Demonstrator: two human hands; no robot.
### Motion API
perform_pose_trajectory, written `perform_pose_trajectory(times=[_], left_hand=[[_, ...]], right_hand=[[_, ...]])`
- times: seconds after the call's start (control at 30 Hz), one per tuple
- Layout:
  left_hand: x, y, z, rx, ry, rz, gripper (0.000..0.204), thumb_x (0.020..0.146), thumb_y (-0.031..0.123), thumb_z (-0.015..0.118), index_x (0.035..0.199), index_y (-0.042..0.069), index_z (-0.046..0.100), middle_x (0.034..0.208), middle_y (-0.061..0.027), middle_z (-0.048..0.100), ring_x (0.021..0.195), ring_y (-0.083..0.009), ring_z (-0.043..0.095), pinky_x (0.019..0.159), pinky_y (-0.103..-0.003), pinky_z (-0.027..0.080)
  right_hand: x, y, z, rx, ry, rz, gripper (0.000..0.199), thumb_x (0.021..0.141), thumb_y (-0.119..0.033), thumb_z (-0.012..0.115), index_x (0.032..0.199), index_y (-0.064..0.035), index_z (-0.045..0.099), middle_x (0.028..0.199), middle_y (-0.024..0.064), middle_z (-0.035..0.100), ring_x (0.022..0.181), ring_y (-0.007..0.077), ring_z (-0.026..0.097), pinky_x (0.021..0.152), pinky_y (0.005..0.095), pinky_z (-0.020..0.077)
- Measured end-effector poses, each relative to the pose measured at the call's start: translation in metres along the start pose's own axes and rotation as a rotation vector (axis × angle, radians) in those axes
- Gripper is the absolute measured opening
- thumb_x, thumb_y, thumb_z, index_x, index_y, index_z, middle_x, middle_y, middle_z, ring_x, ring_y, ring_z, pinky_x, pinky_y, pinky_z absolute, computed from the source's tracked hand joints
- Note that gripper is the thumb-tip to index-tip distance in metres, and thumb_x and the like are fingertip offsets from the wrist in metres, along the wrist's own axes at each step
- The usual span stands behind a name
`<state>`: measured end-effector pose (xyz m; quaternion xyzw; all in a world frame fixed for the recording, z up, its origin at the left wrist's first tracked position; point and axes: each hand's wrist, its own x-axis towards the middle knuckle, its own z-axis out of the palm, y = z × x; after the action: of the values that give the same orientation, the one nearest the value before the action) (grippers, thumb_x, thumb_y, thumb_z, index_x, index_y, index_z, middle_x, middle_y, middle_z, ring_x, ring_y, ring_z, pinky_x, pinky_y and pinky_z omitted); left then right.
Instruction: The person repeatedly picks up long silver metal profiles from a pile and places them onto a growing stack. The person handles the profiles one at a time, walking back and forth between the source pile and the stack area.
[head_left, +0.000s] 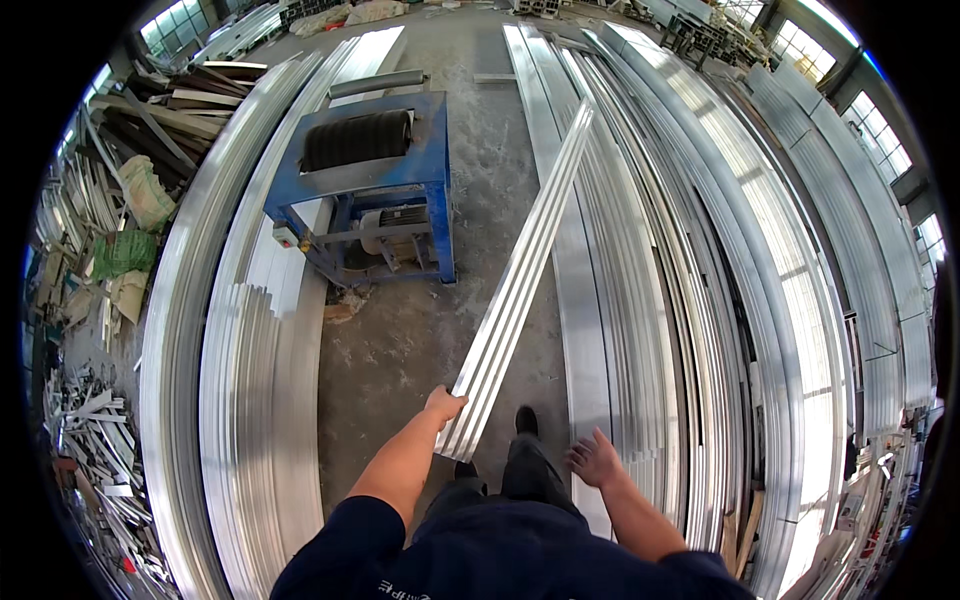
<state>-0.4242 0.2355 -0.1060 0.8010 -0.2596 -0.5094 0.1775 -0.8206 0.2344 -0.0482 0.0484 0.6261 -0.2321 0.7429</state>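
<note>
A bundle of long, silvery metal profiles (515, 300) slants from near my legs up toward the far right, its far end over the stack on the right. My left hand (445, 405) grips the left edge of this bundle close to its near end; the fingertips curl over the edge and the rest of the grip is hidden. To the right, my right hand (596, 460) is apart from the bundle with its fingers spread, holding nothing. It hovers over the near part of the right-hand stack of metal profiles (625, 330).
A blue machine frame (440, 190) with a black roller (357, 140) stands ahead on the left. Long profile stacks (290, 430) line the left side. Metal scraps (105, 440) lie farther left. Grey concrete floor (385, 370) runs between the stacks.
</note>
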Motion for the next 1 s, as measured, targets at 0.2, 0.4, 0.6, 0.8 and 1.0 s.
perform_pose_trajectory(times=[0.2,0.4,0.6,0.8,1.0], left_hand=[[0.040,-0.017,-0.036,-0.051,0.000,0.009,0.075,0.075,0.050,0.078,0.118,-0.009,0.064,0.118,-0.0294,0.066,0.115,-0.0395,0.063,0.093,-0.043,0.051],[-0.043,0.099,-0.119,0.225,0.012,-0.045,0.080,0.065,0.057,0.082,0.111,-0.007,0.067,0.106,-0.0263,0.070,0.103,-0.0391,0.067,0.089,-0.045,0.052],[-0.121,0.177,-0.172,0.482,0.095,-0.291,0.067,0.068,0.059,0.078,0.101,0.002,0.066,0.095,-0.0218,0.071,0.095,-0.0399,0.068,0.082,-0.047,0.054],[-0.243,0.025,-0.174,0.501,0.180,-0.492,0.066,0.064,0.056,0.084,0.099,0.003,0.065,0.089,-0.0168,0.072,0.088,-0.0367,0.070,0.079,-0.045,0.055],[-0.295,-0.026,-0.155,0.034,0.293,-0.496,0.072,0.064,0.047,0.087,0.117,0.004,0.064,0.102,-0.0170,0.073,0.099,-0.0346,0.069,0.084,-0.044,0.054]], right_hand=[[0.129,-0.063,0.151,-0.326,-0.140,0.045,0.072,0.093,-0.063,0.054,0.135,-0.0052,0.047,0.114,0.0149,0.060,0.090,0.0332,0.059,0.089,0.0486,0.0489],[0.217,-0.163,0.331,-0.121,-0.412,0.068,0.087,0.091,-0.074,0.046,0.144,-0.0058,0.045,0.146,0.0156,0.049,0.132,0.0327,0.047,0.108,0.0536,0.0383],[0.217,-0.306,0.456,-0.035,-0.378,-0.147,0.110,0.081,-0.087,0.041,0.154,-0.0046,0.031,0.158,0.0197,0.032,0.144,0.0408,0.030,0.116,0.0593,0.0209],[0.197,-0.301,0.486,-0.118,-0.501,-0.043,0.105,0.082,-0.087,0.039,0.154,-0.0104,0.033,0.157,0.0175,0.035,0.143,0.0397,0.034,0.115,0.0587,0.0253],[0.133,-0.174,0.525,-0.258,-0.650,-0.040,0.095,0.087,-0.083,0.036,0.154,-0.0159,0.034,0.154,0.0139,0.041,0.138,0.0357,0.042,0.114,0.0543,0.0330]])
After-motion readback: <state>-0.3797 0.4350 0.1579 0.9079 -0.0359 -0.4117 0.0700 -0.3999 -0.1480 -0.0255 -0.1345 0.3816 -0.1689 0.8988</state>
